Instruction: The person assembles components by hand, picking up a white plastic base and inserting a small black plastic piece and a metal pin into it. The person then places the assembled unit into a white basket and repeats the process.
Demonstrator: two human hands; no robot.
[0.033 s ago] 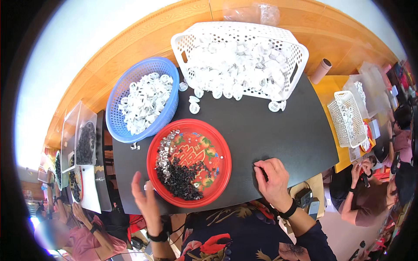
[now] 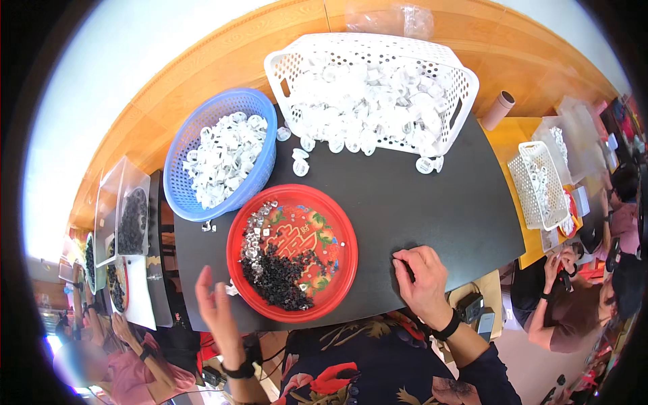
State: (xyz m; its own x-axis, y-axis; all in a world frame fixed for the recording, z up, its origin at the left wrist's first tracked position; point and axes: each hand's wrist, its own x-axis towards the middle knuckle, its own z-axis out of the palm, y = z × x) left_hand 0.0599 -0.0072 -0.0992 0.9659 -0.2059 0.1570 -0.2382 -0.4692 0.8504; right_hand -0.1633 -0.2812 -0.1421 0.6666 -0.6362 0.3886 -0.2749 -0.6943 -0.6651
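Observation:
My left hand is held at the table's front edge, left of a round red tray, fingers apart and empty. A small white piece lies beside its fingertips. In the tray, a heap of small black parts spreads over the lower left, with shiny clear pieces along the left side. Right of the tray, my right hand rests on the dark table with curled fingers. Whatever its fingertips may hold is too small or hidden to make out.
Behind the tray stand a blue basket and a white basket, both filled with white and clear pieces. Several loose pieces lie before them. A pink cup stands at the back right. Other people work on both sides.
My left hand has shifted slightly left, away from the tray, uncovering more of the small white piece. The red tray sits a touch further left. My right hand has not moved.

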